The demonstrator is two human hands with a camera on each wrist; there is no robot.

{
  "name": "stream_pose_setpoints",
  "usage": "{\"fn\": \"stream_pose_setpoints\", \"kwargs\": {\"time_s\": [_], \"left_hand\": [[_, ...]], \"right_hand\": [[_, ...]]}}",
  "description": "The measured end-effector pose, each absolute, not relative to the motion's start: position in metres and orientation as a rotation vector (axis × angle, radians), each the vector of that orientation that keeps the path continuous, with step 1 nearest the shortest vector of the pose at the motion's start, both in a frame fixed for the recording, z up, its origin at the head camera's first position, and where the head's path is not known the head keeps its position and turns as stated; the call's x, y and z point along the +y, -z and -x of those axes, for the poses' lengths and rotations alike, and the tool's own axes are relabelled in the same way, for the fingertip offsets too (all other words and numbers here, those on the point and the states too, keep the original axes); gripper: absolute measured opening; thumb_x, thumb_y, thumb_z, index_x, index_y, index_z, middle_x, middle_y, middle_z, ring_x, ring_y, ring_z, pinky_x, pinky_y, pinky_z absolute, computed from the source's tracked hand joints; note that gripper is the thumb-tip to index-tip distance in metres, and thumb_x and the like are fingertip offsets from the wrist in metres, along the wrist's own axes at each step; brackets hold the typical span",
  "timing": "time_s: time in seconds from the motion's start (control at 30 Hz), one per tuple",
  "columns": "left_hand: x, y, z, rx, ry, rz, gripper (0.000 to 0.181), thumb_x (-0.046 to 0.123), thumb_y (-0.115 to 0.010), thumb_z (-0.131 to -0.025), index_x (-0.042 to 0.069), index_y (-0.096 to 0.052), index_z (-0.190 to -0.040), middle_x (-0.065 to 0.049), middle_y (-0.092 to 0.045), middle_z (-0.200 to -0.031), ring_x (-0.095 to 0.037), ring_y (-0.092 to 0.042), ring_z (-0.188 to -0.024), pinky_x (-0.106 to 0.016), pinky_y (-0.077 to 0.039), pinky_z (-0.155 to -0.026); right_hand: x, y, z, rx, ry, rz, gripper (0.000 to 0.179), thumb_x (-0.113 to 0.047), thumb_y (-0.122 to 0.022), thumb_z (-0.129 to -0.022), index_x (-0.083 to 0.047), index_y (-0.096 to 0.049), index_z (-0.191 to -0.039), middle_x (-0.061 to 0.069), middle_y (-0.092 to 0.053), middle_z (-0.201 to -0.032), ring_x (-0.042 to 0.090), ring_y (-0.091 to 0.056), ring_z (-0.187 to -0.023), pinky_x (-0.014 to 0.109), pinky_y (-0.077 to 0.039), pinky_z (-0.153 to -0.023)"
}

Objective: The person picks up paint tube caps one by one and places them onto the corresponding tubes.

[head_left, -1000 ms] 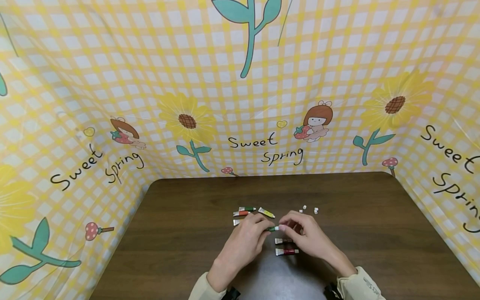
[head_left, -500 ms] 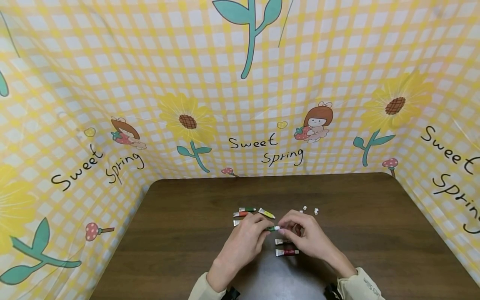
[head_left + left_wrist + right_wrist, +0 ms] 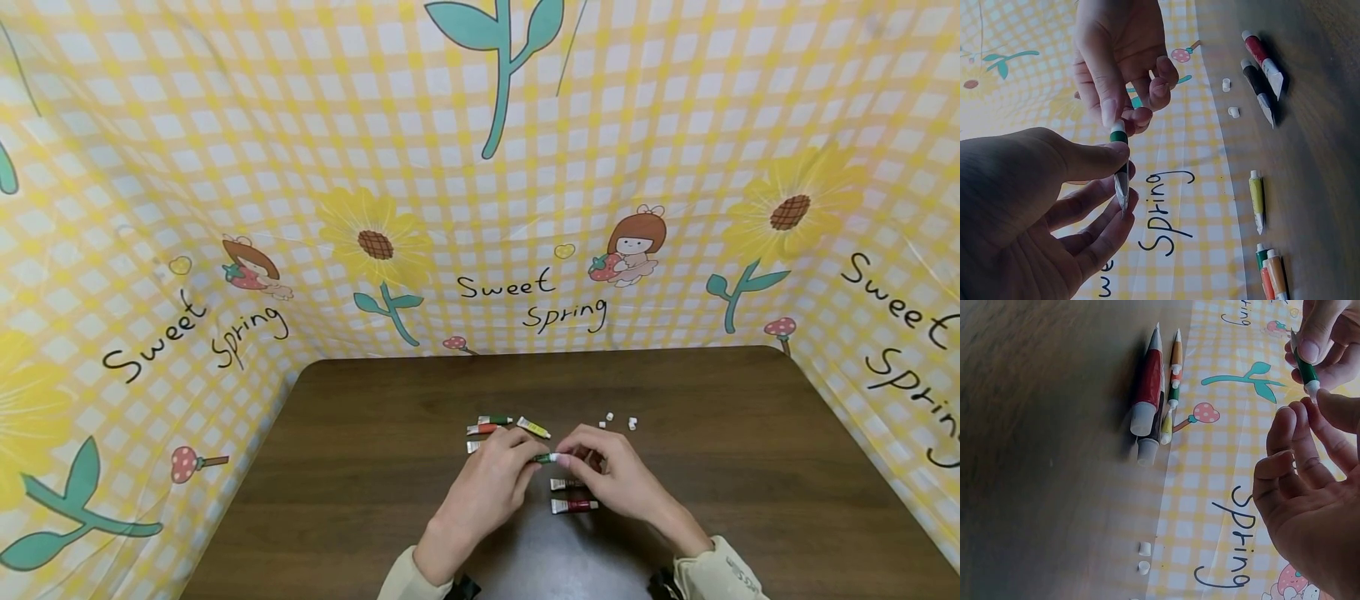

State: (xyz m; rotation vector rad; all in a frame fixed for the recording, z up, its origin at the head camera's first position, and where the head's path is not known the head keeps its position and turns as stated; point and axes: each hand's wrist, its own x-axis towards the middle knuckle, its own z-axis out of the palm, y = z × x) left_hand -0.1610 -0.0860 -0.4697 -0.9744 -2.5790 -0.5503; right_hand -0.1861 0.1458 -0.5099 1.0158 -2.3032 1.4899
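Note:
In the head view my left hand [image 3: 483, 479] pinches a small green paint tube [image 3: 543, 458] between thumb and fingers, its white-capped end facing right. My right hand [image 3: 618, 475] pinches the tube's white cap with thumb and forefinger. From the left wrist, the cap [image 3: 1117, 127] shows at the right fingertips, and the tube's flat silver tail [image 3: 1122, 194] sticks out past the left thumb. The green tube [image 3: 1305, 369] is also held up in the right wrist view, with the other right fingers loosely curled beneath.
On the brown table [image 3: 375, 500] a dark red tube [image 3: 576, 506] and a black one [image 3: 1254, 81] lie near the right hand. Yellow [image 3: 533, 427], green [image 3: 495, 419], orange [image 3: 482, 429] and ochre [image 3: 1277, 275] tubes lie beyond the left hand. Several loose white caps [image 3: 632, 423] are farther back right.
The right fingertips, slightly off the cap half a second ago, are back on it. The left hand and the green tube stay in place.

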Motion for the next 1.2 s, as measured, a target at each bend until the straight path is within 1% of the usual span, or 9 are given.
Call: {"fn": "stream_pose_setpoints", "kwargs": {"time_s": [0.1,0.27,0.37,0.5,0.63,0.77,0.9,1.1,1.2], "left_hand": [[-0.0856,0.4694,0.1609,-2.577,0.543,0.98,0.015,0.012,-0.076,-0.1,0.017,-0.079,-0.114,0.003,-0.073,-0.115,-0.016,-0.068,-0.106,-0.033,-0.06,-0.092],[-0.0853,0.4694,0.1607,-2.573,0.528,0.989,0.015,0.013,-0.076,-0.1,0.016,-0.079,-0.114,0.002,-0.073,-0.115,-0.016,-0.068,-0.105,-0.032,-0.06,-0.091],[-0.0852,0.4689,0.1608,-2.571,0.527,0.991,0.015,0.012,-0.076,-0.1,0.016,-0.079,-0.114,0.002,-0.073,-0.115,-0.016,-0.068,-0.105,-0.032,-0.06,-0.091],[-0.085,0.4684,0.161,-2.569,0.533,0.996,0.015,0.012,-0.076,-0.1,0.017,-0.079,-0.114,0.003,-0.073,-0.114,-0.015,-0.068,-0.104,-0.032,-0.06,-0.09],[-0.085,0.4686,0.1616,-2.574,0.544,0.994,0.014,0.012,-0.076,-0.1,0.016,-0.079,-0.114,0.002,-0.073,-0.114,-0.015,-0.068,-0.105,-0.033,-0.06,-0.091],[-0.0853,0.4685,0.1627,-2.585,0.553,0.986,0.016,0.012,-0.076,-0.1,0.016,-0.079,-0.115,0.002,-0.074,-0.115,-0.016,-0.069,-0.108,-0.033,-0.06,-0.093],[-0.0857,0.4682,0.1634,-2.598,0.561,0.979,0.018,0.01,-0.075,-0.1,0.016,-0.079,-0.117,0.002,-0.073,-0.116,-0.015,-0.068,-0.109,-0.032,-0.061,-0.092],[-0.0861,0.4681,0.1632,-2.607,0.578,0.974,0.018,0.011,-0.075,-0.101,0.016,-0.079,-0.117,0.002,-0.073,-0.116,-0.015,-0.068,-0.108,-0.031,-0.061,-0.091],[-0.0862,0.4681,0.1634,-2.603,0.591,0.974,0.018,0.01,-0.075,-0.101,0.016,-0.079,-0.117,0.001,-0.074,-0.116,-0.016,-0.069,-0.108,-0.031,-0.061,-0.091]], "right_hand": [[0.1458,0.5098,0.1854,-2.342,-1.494,-0.993,0.011,-0.01,-0.072,-0.102,-0.019,-0.078,-0.101,0.001,-0.072,-0.087,0.006,-0.06,-0.072,0.025,-0.052,-0.058],[0.1461,0.5116,0.1853,-2.389,-1.485,-0.977,0.017,-0.012,-0.068,-0.105,-0.025,-0.076,-0.099,0.003,-0.069,-0.083,0.006,-0.058,-0.069,0.027,-0.053,-0.059],[0.1465,0.5133,0.186,-2.41,-1.488,-0.968,0.02,-0.014,-0.066,-0.107,-0.029,-0.075,-0.098,-0.002,-0.065,-0.08,0.003,-0.057,-0.068,0.029,-0.053,-0.058],[0.1466,0.5154,0.1869,-2.426,-1.485,-0.965,0.023,-0.016,-0.063,-0.109,-0.032,-0.072,-0.094,-0.011,-0.059,-0.077,0.001,-0.054,-0.067,0.029,-0.052,-0.057],[0.1463,0.5159,0.1876,-2.419,-1.487,-0.952,0.023,-0.016,-0.062,-0.109,-0.031,-0.071,-0.094,-0.01,-0.059,-0.077,0.0,-0.054,-0.067,0.029,-0.051,-0.057],[0.1456,0.5148,0.1884,-2.333,-1.48,-0.984,0.014,-0.011,-0.071,-0.104,-0.025,-0.075,-0.104,-0.007,-0.066,-0.086,0.002,-0.058,-0.07,0.027,-0.052,-0.056],[0.1446,0.5143,0.1897,-2.221,-1.467,-1.06,0.021,-0.005,-0.079,-0.096,-0.018,-0.075,-0.112,-0.005,-0.07,-0.094,0.005,-0.06,-0.072,0.025,-0.051,-0.054],[0.1447,0.5158,0.1912,-2.165,-1.465,-1.09,0.026,0.001,-0.081,-0.092,-0.018,-0.077,-0.109,-0.004,-0.072,-0.097,0.008,-0.059,-0.071,0.029,-0.05,-0.051],[0.1448,0.5164,0.1912,-2.157,-1.463,-1.092,0.027,0.003,-0.082,-0.091,-0.018,-0.077,-0.107,-0.003,-0.072,-0.097,0.008,-0.059,-0.071,0.029,-0.05,-0.051]]}}
